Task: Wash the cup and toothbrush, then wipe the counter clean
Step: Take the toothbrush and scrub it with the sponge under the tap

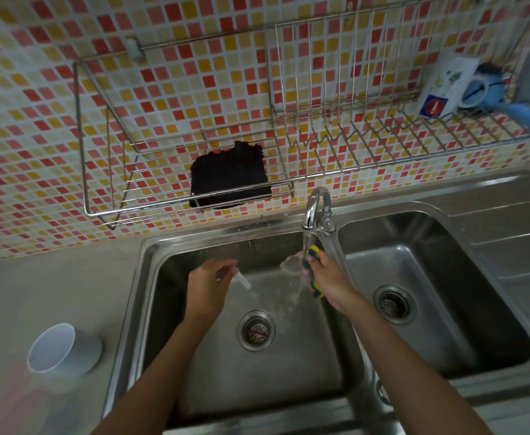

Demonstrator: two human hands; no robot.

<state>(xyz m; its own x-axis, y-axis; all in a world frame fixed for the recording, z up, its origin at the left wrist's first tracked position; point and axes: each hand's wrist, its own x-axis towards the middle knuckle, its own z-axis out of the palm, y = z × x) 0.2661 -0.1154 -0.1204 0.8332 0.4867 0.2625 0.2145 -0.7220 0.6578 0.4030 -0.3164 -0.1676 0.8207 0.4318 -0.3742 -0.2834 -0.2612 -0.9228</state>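
We see the steel double sink (151, 309) with both hands over its left basin. Our left hand (209, 290) has its fingers closed on a pale, translucent toothbrush (241, 280). Our right hand (331, 282) grips a yellow-and-green sponge (313, 253) at the running water of the chrome tap (315, 208). The white plastic cup (64, 348) lies tipped on the grey table (53, 287), left of the sink. On the far wall, a wire rack (194, 196) holds a dark cloth (229, 177).
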